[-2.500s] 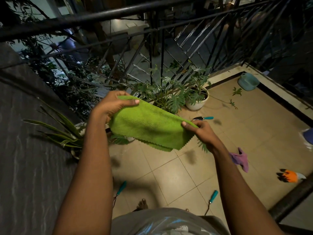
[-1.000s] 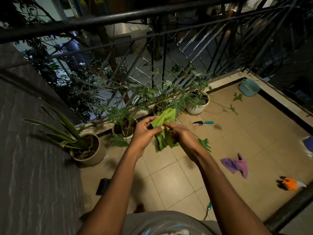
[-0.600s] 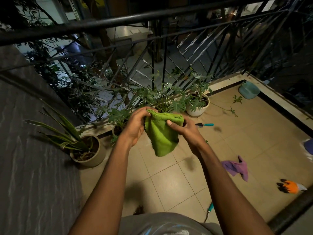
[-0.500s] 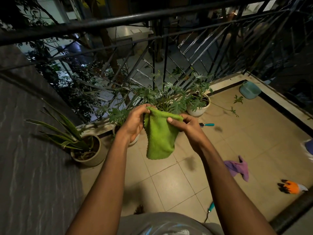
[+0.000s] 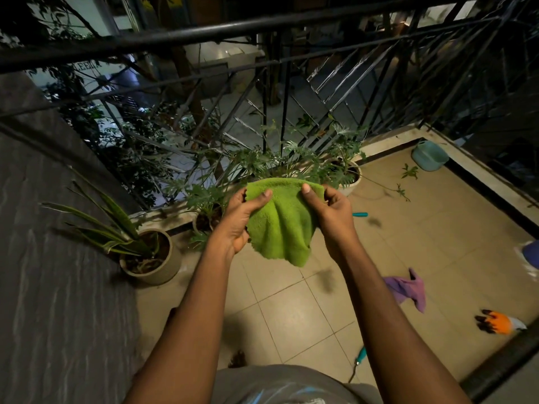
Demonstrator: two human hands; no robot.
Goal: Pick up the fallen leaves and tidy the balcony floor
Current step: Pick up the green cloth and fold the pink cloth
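A green cloth (image 5: 281, 223) hangs in front of me at chest height, folded over. My left hand (image 5: 242, 220) grips its left top edge and my right hand (image 5: 329, 214) grips its right top edge, thumbs on the near side. Fallen leaf sprigs lie on the tiled balcony floor (image 5: 291, 322): one leaf sprig (image 5: 409, 172) near the far right and a thin leafy twig (image 5: 401, 192) beside it. Another fallen leaf (image 5: 199, 239) shows by the middle pot, partly hidden behind my left wrist.
Potted plants line the railing (image 5: 204, 33): a spiky plant pot (image 5: 151, 258) at left and a white pot (image 5: 351, 176) at centre. On the floor lie a purple cloth (image 5: 407, 288), an orange-black glove (image 5: 495, 322), a teal tool (image 5: 360, 214), another teal-handled tool (image 5: 360, 357) and a teal bucket (image 5: 430, 156).
The green cloth went from spread wide to bunched, then folded and hanging. Now both hands have shifted along its top edge and hold it a little wider.
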